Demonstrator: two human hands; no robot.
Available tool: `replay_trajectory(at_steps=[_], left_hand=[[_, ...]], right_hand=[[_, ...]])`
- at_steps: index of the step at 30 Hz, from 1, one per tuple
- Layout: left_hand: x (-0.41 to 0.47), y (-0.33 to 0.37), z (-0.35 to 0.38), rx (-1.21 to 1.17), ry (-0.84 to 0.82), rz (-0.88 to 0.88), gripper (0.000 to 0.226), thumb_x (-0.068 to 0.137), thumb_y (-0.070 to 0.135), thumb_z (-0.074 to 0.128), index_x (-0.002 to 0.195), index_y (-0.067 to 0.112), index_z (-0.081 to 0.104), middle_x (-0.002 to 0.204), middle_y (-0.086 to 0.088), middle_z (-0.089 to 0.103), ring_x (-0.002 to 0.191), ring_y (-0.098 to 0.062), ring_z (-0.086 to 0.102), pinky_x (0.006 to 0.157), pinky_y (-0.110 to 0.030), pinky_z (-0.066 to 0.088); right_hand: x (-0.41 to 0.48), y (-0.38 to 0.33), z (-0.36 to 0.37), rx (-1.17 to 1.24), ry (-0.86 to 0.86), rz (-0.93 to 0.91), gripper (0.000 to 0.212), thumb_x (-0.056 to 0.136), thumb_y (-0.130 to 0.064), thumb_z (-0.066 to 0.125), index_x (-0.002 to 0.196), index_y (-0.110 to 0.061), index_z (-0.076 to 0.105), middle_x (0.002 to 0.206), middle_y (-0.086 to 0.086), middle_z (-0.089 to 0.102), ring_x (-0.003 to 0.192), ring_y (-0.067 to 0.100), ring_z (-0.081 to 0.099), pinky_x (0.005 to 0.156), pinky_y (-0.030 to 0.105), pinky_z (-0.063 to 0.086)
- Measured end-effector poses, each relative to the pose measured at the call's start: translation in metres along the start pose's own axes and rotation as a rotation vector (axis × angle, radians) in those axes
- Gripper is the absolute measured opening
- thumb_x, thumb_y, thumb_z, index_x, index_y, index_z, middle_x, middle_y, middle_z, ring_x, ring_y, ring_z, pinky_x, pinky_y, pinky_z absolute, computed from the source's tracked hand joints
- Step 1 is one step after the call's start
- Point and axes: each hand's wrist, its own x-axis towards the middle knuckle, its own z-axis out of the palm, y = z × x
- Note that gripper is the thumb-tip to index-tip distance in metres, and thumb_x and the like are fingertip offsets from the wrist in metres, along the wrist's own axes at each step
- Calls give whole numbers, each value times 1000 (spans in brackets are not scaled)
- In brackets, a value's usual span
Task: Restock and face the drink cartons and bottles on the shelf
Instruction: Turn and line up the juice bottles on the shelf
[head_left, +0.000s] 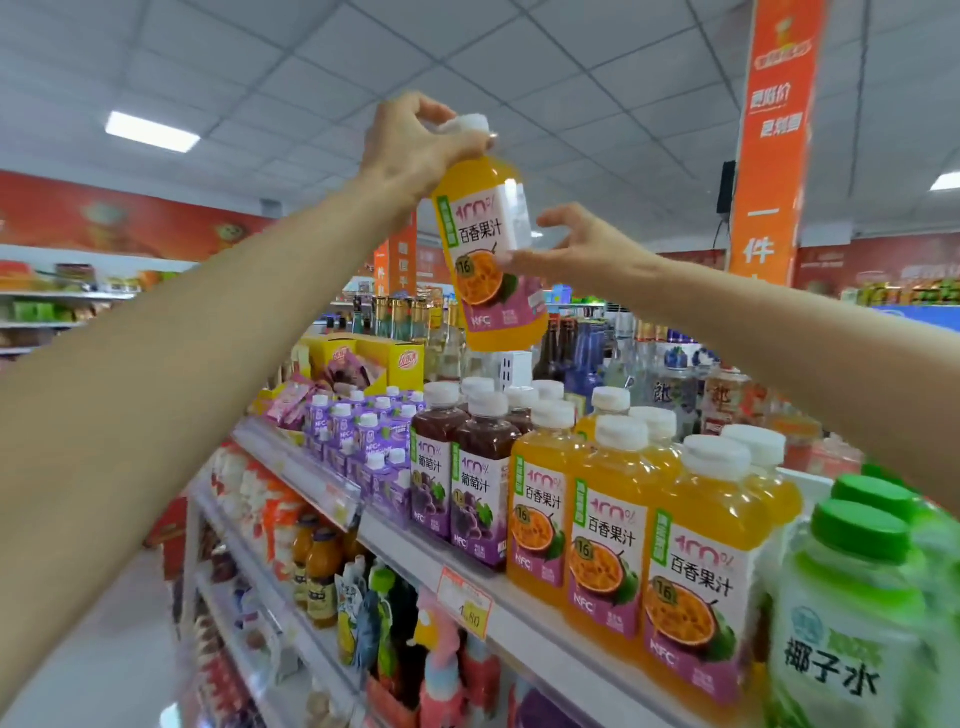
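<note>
A: While pinching the passion fruit juice bottle (491, 260) by its cap, with left hand (410, 145) curled tight, high over the top shelf (400, 540), set down how?
B: Wrap the spread, empty right hand (587, 249) round the label; lower upright among matching bottles (608, 540), facing forward.

Bottle raised in my hands above the top shelf

My left hand (415, 140) grips the neck of the held bottle (491, 249) over the top shelf (400, 540); my right hand (576, 249) is just right of it, fingers at its label. Along the shelf, left to right, stand small cartons (363, 436), grape juice bottles (467, 483), passion-fruit bottles (608, 530) and, nearest me, coconut water bottles (852, 613). Glass bottles (597, 353) stand behind them. A price tag (465, 603) hangs on the shelf's front edge, with lower-shelf bottles (319, 566) underneath.
</note>
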Motion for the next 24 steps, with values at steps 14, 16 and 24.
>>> replay_trajectory(at_steps=[14, 16, 24], left_hand=[[-75, -37, -84, 157, -49, -25, 35, 73, 44, 74, 93, 23, 54, 93, 7, 61, 87, -7, 59, 72, -26, 50], [-92, -48, -101, 61, -103, -85, 37, 79, 46, 66, 104, 21, 55, 100, 5, 62, 92, -8, 60, 71, -21, 48], [-187, -117, -153, -126, -465, -496, 107, 30, 84, 69, 118, 28, 46, 102, 13, 67, 88, -4, 67, 66, -16, 51]], right_hand=[[-9, -51, 100, 339, -126, -69, 27, 77, -34, 76, 92, -19, 60, 78, -4, 71, 69, 11, 70, 58, 22, 55], [-17, -50, 118, 399, -115, -56, 33, 75, -33, 77, 98, -15, 61, 80, -2, 72, 68, 12, 70, 57, 22, 55], [-41, -50, 175, 632, -117, 20, 38, 77, -24, 77, 107, -8, 62, 90, 8, 73, 74, 17, 72, 65, 32, 60]])
